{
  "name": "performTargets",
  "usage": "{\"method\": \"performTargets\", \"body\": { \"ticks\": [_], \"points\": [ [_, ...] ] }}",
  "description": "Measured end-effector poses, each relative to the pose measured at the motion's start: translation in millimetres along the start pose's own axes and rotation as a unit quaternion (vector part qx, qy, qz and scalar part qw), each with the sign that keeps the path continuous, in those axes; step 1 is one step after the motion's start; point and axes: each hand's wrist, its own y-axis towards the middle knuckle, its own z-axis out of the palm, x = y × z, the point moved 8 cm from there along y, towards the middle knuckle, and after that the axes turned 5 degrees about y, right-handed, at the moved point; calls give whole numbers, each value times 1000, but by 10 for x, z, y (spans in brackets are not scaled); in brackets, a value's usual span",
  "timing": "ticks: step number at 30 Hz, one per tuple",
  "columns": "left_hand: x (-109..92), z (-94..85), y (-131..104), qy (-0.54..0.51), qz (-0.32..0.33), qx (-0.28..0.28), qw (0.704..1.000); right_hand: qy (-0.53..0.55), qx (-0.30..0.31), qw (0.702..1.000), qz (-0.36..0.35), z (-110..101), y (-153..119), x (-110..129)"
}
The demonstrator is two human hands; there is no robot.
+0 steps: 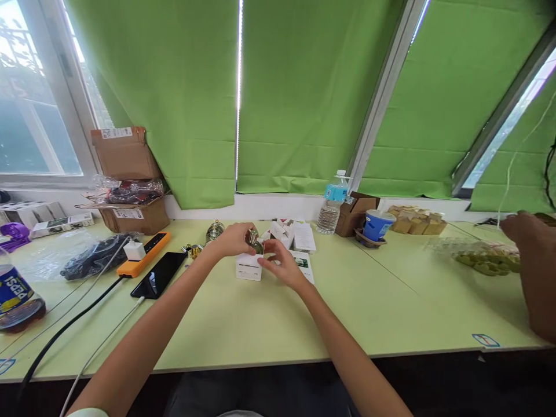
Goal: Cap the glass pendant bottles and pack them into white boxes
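Near the middle of the table stands a small white box (249, 271). Just above its top, my left hand (237, 238) has its fingers closed on a small metallic object (253, 237). My right hand (280, 263) holds the box's right upper edge between thumb and fingers. Behind my left hand sits a round patterned metal item (214, 231). White cartons (304, 237) and a flat box with a printed picture (303, 263) lie to the right, just beyond my right hand. Small gold parts (193, 251) lie left of my left wrist.
A black phone (158, 276), an orange power strip (145, 255) and cables lie left, near a Pepsi bottle (17, 295). Behind right stand a water bottle (332, 205) and a blue cup (377, 225). Another person's hand (532, 249) reaches in at far right, near bagged green items (489, 260).
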Motion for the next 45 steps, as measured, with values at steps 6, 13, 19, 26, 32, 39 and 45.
{"method": "performTargets", "body": {
  "ticks": [6, 13, 19, 26, 32, 39, 45],
  "points": [
    [-6, 11, 2, -45, 17, -18, 999, -151, -69, 981, -104, -19, 261, 515],
    [128, 77, -98, -120, 20, -51, 991, -145, 76, 986, -6, 130, 534, 451],
    [133, 56, -147, -142, 28, -57, 988, -158, 191, 969, -4, 152, 469, 543],
    [165, 81, -549, -143, 54, -183, 971, -239, 252, 933, -89, 315, 477, 705],
    [304, 434, -770, -194, 31, -232, 953, -267, 266, 925, -54, 330, 581, 658],
    [606, 959, -524, -384, -74, -109, 914, -252, 335, 907, 24, 442, 749, 512],
    [680, 964, -473, -419, -72, -90, 901, -254, 383, 888, 26, 518, 816, 461]
  ]
}}
